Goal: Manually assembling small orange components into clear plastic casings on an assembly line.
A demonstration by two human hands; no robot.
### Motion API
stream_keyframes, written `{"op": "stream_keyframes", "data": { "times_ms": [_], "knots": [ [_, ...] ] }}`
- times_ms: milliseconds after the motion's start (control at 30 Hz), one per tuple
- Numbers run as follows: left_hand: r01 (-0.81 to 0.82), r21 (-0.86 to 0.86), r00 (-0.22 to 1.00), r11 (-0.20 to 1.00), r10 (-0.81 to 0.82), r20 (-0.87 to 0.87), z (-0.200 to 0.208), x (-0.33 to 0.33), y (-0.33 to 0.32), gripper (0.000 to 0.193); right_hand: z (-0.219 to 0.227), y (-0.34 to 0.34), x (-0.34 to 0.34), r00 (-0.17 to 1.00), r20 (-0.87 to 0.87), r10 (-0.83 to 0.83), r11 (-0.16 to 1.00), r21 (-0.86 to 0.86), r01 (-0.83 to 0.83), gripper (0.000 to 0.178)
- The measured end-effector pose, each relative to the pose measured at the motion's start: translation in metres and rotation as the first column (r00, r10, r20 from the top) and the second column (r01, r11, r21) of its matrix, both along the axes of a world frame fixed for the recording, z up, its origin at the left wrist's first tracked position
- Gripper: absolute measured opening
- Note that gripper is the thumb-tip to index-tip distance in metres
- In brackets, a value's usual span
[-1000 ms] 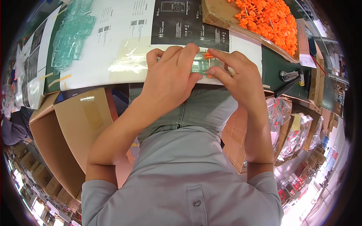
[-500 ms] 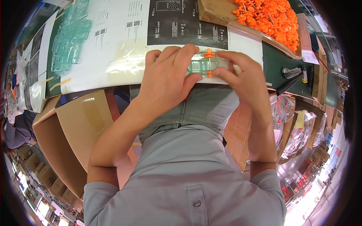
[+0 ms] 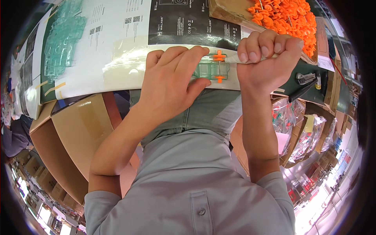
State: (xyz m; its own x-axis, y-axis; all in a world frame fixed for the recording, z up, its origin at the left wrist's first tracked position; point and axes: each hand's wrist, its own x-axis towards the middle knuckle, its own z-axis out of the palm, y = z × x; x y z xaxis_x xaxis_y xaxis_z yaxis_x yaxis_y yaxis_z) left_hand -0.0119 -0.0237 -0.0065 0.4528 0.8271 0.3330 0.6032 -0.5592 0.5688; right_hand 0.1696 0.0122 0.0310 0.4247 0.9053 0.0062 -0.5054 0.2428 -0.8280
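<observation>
A clear green plastic part (image 3: 206, 70) lies near the table's front edge. Across its right end runs a thin metal axle (image 3: 219, 69) with an orange wheel piece (image 3: 219, 56) at its far end and another orange piece (image 3: 219, 79) at its near end. My left hand (image 3: 172, 80) grips the green part from the left, fingers along its far side and thumb at its near side. My right hand (image 3: 266, 58) is closed in a fist round a whitish, tapered tool (image 3: 232, 58), whose tip meets the far orange piece. Most of that tool is hidden in my palm.
A cardboard box of orange wheel pieces (image 3: 286, 21) stands at the back right. Several clear green parts (image 3: 64, 41) are heaped at the left. A stapler (image 3: 305, 78) and a black pen-like object (image 3: 302, 92) lie at the right. Open cartons (image 3: 82, 125) stand below the table.
My right hand has turned from fingering the axle's right side into a raised fist, bringing the whitish tool's tip to the far orange piece. My left hand keeps its hold.
</observation>
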Motion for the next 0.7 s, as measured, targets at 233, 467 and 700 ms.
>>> {"op": "stream_keyframes", "data": {
  "times_ms": [233,467,700],
  "knots": [
    [0.010,-0.025,1.000,1.000,-0.011,-0.013,0.000,-0.001,0.003,0.057,-0.007,0.004,0.004,0.996,0.027,0.081,0.997,0.001,-0.081,0.039],
    [-0.011,-0.009,1.000,1.000,0.011,-0.023,0.003,0.003,0.003,0.060,-0.005,0.021,0.012,0.884,-0.164,0.437,0.897,0.001,-0.443,0.042],
    [-0.020,-0.020,0.999,1.000,0.019,-0.032,0.001,0.001,-0.001,0.055,0.011,0.017,0.001,0.937,0.122,0.328,0.937,-0.170,-0.306,0.041]
  ]
}}
